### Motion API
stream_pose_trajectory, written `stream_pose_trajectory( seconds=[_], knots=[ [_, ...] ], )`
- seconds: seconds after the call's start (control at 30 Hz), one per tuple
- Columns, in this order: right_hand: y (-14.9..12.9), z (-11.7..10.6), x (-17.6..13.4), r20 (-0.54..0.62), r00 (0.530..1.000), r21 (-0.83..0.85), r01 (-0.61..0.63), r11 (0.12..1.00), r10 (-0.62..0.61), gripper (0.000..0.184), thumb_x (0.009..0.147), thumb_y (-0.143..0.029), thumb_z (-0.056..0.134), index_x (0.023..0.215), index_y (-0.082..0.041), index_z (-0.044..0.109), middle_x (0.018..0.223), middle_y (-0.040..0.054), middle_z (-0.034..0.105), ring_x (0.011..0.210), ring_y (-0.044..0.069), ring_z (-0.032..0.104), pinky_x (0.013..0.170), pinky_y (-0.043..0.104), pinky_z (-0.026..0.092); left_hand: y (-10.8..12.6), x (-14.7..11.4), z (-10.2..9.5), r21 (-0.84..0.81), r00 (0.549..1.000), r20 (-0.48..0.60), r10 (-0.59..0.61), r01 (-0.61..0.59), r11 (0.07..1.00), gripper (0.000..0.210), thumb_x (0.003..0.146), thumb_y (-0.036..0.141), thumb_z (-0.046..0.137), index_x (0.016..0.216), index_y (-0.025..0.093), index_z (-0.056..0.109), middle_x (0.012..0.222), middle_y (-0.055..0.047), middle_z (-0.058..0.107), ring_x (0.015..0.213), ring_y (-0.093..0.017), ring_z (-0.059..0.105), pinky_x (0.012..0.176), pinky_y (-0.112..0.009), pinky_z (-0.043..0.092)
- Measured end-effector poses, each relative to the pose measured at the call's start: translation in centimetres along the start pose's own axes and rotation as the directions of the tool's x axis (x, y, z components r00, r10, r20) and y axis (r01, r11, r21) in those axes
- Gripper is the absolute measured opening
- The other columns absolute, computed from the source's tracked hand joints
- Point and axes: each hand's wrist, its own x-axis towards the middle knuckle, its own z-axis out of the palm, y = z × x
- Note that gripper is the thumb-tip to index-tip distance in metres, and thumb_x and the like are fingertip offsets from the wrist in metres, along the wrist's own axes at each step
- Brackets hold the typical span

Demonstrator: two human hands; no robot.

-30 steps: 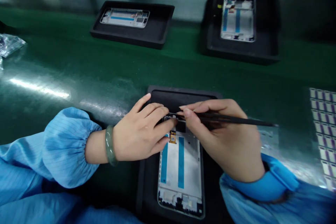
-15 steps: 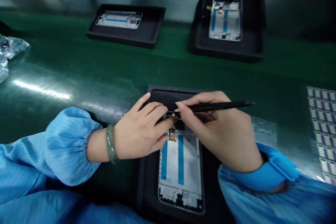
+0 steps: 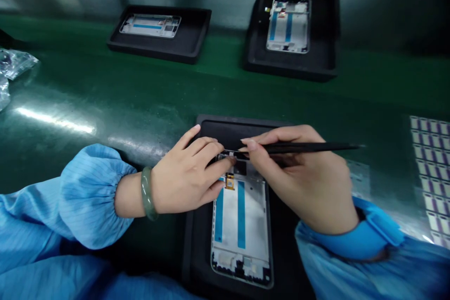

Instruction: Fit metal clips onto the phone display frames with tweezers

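Observation:
A silver phone frame (image 3: 252,225) with two blue strips and a gold flex connector (image 3: 229,182) lies in a black tray (image 3: 189,243) before me. My left hand (image 3: 186,176), wearing a green bangle, is closed over the frame's upper left corner. Its index fingertip presses near the top edge, and the thumb lies by the connector. Black tweezers (image 3: 309,147) are pinched in my right hand (image 3: 305,178), their tips pointing left at the frame's top edge. What the tips touch is too small to make out.
Two more black trays, a left one (image 3: 191,51) and a right one (image 3: 323,72), stand at the back, each with a phone frame inside. Clear plastic bags (image 3: 16,63) lie far left. On the right are a sheet of small parts (image 3: 431,173) and a translucent sheet (image 3: 360,178).
My right hand has shifted slightly right with the tweezers, whose tips have drawn back a little. Both back trays have slid left. My left hand stays nearly still.

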Motion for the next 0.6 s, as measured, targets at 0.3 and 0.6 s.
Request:
stream_pose_trajectory(
  seconds=[0.3, 0.6],
  knots=[
    [-0.2, -1.4, 0.7, 0.012, 1.0, -0.001, 0.021, 1.0, -0.021, 0.007, 0.086, -0.03, 0.061, 0.084, -0.026, 0.056, 0.082, 0.0002, 0.068, 0.068, 0.016, 0.067, 0.058, 0.029, 0.05, -0.6, -0.3, 0.3, -0.032, 1.0, -0.006, -0.009, 0.009, 0.999, 0.033, 0.093, 0.03, 0.048, 0.12, 0.014, 0.057, 0.116, -0.011, 0.061, 0.117, -0.026, 0.054, 0.113, -0.053, 0.032],
    [3.3, -3.7, -2.2, 0.189, 0.969, -0.329, -0.091, 0.94, 0.159, 0.024, 0.077, -0.046, 0.067, 0.069, -0.027, 0.055, 0.051, -0.0002, 0.062, 0.039, 0.023, 0.059, 0.036, 0.03, 0.039, -2.1, -1.5, 0.9, -0.171, 0.996, -0.087, 0.019, -0.033, 0.985, 0.037, 0.092, 0.035, 0.052, 0.118, 0.008, 0.05, 0.112, -0.013, 0.062, 0.114, -0.026, 0.056, 0.114, -0.054, 0.03]
  ],
)
